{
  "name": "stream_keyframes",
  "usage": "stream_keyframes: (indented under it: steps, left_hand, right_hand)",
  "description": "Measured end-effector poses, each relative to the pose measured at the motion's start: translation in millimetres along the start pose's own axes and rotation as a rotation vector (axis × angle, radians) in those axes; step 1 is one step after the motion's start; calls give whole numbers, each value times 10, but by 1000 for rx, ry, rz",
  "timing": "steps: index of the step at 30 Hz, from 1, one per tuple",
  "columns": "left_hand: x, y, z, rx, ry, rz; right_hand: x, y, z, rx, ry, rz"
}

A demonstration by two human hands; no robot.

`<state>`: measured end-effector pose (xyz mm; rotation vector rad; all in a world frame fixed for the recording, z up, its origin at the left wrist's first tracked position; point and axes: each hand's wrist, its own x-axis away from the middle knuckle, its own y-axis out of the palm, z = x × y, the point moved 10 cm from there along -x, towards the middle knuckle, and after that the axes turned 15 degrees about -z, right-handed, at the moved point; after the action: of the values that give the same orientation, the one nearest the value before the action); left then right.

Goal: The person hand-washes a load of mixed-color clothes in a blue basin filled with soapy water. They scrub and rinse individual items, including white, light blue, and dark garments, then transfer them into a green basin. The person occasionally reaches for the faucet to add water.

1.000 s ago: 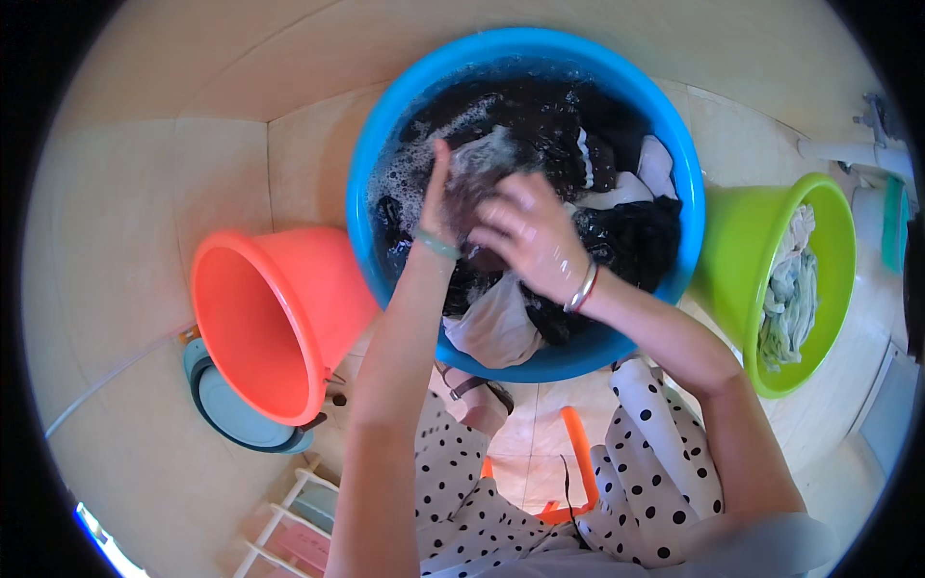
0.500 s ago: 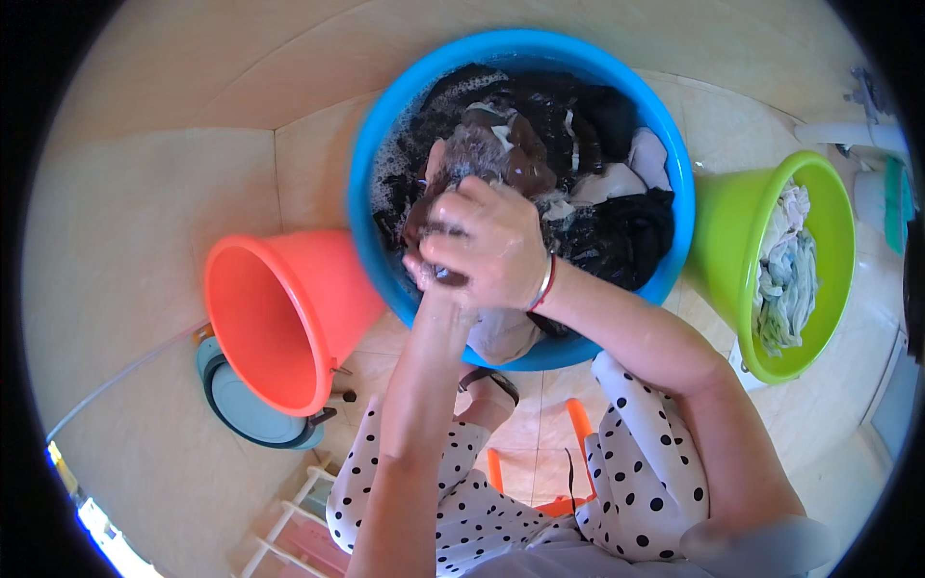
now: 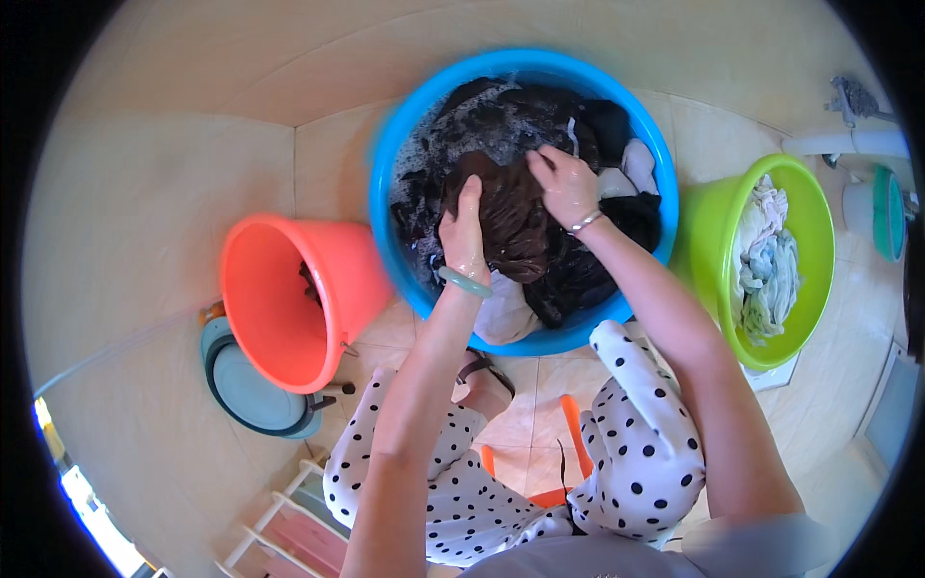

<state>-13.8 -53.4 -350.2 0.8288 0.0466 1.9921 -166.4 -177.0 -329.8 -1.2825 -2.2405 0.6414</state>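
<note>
A wide blue tub [image 3: 383,207] holds soapy water and a heap of dark, wet clothes. Over it, a wet brown garment [image 3: 506,217] is spread between my two hands. My left hand [image 3: 464,229], with a green bangle at the wrist, grips the garment's left side, thumb on top and fingers hidden beneath. On the far right edge of the same cloth, my right hand [image 3: 568,188] pinches the fabric between thumb and bent fingers. A pale cloth [image 3: 505,313] lies against the tub's near wall, and light grey pieces [image 3: 638,166] rest at its right.
Left of the tub, an orange-red bucket [image 3: 275,308] leans with a dark piece inside. A green bucket [image 3: 782,260] with light clothes stands on the right. Behind the red bucket sits a grey-green basin [image 3: 252,380]. A white rack [image 3: 279,520] is at lower left; a tap [image 3: 853,101] is at far right.
My hands have come apart from rubbing the bunched brown garment together. It now lies opened out between them, my right hand farther right. The view has shifted slightly.
</note>
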Motion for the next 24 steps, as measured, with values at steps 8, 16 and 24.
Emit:
stream_keyframes:
  steps: [8,16,24]
  left_hand:
    - [473,657,547,-351,278,-540]
    - [504,475,656,-283,267,-520]
    - [-4,-171,133,-134,108,-287]
  right_hand:
    - [252,-215,-443,-477,-193,-660]
    - [318,-806,-854,-367,-169,-600]
    - [489,-1714,-1399,-557,-283,-415]
